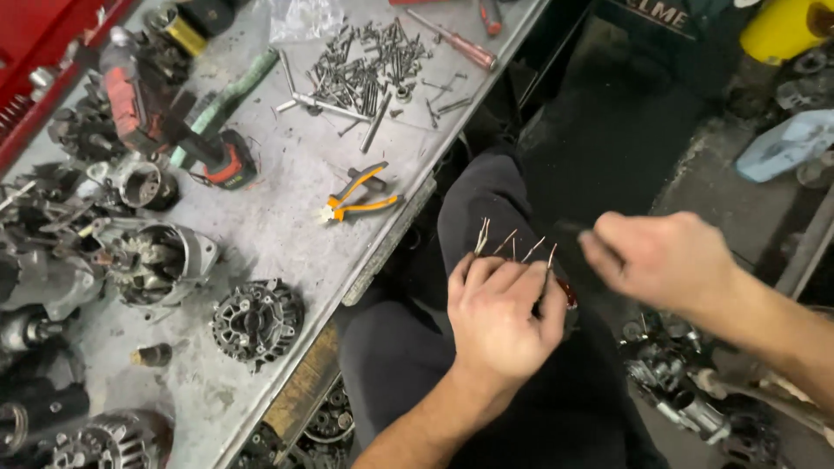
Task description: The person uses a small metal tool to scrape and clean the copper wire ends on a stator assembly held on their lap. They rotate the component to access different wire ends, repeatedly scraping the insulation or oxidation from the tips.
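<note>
Copper leads (512, 245) are what matters here. They stick up and slightly away from the person out of the part (563, 291) that the left hand (499, 317) is wrapped around, down over the lap rather than on the tabletop (287, 217). The part itself is mostly hidden under the fingers; I can only see a reddish edge. The right hand (665, 259) is just to the right of those wire tips, blurred, fingers curled as if pinching, but I honestly can't tell if it's got anything. So the right hand is the nearer free one, and the wires run upward from the left fist. The orange pliers (358, 196) lie well off to the left.
</note>
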